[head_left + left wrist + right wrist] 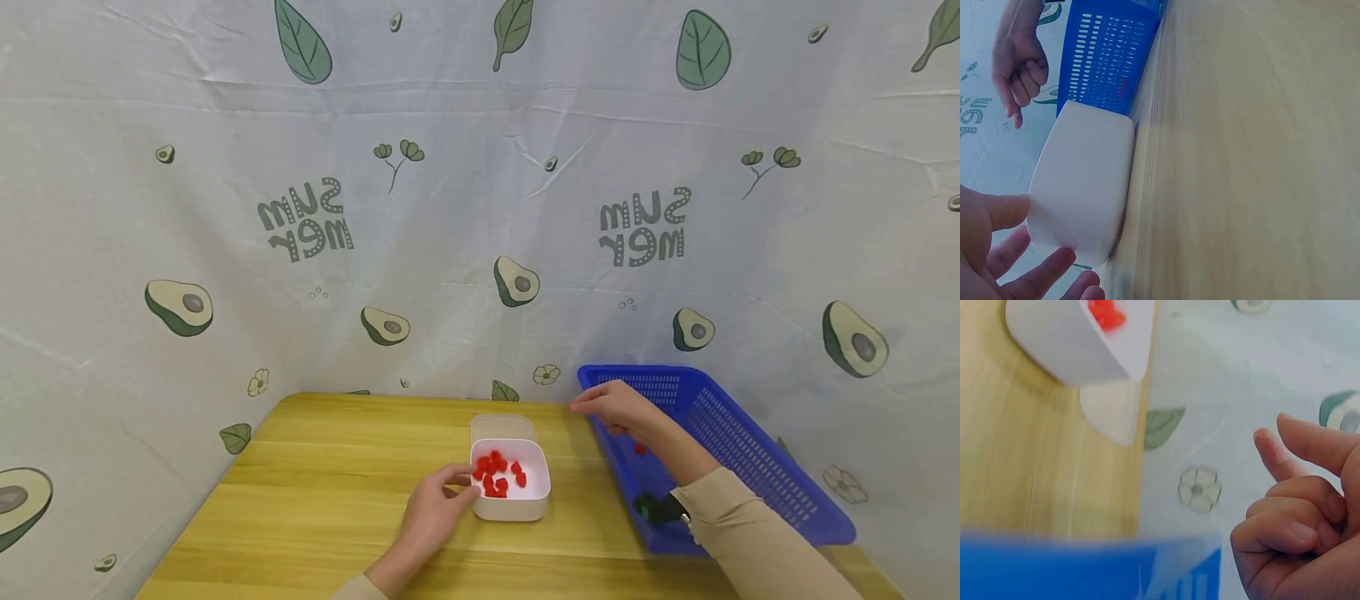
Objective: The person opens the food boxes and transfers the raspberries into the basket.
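My relaxed left hand [433,510] touched the box [513,510] edge; right of it, past open table [573,479], my right hand [621,408] curled.

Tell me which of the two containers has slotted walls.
The blue plastic basket at the right side of the wood-grain table: slots pierce its walls, whereas the white box holding red pieces shows solid walls.

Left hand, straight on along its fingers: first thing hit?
The white box: its left side lies directly ahead of the left hand. The fingertips look to be at it already, though depth makes exact contact hard to confirm.
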Tool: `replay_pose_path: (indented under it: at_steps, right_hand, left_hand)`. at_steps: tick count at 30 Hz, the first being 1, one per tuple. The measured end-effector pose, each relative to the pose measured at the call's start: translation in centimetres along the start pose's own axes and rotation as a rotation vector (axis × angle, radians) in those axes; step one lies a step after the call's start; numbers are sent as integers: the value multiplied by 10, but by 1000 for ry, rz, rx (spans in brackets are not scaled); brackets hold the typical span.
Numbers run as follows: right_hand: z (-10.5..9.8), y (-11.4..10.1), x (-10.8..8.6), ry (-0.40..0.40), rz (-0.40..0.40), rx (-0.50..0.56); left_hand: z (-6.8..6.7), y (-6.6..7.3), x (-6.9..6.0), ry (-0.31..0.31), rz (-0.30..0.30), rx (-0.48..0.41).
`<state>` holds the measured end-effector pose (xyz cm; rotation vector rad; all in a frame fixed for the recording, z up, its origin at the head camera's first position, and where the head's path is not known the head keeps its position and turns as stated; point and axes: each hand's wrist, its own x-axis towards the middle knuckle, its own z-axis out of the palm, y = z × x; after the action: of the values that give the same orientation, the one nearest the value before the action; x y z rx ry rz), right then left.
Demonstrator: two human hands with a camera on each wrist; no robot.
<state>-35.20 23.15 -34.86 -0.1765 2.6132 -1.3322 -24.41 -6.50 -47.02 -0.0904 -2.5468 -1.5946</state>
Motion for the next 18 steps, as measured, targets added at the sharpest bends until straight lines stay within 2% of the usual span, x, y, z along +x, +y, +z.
replay_pose_path:
  at_steps: [7,18]
  right_hand:
    - [22,-10,1,-2,5,2]
    - [61,-13,-1,-106,11,76]
  left_hand:
    - [1,-1,2,1,3,3]
    - [0,2,1,9,-12,7]
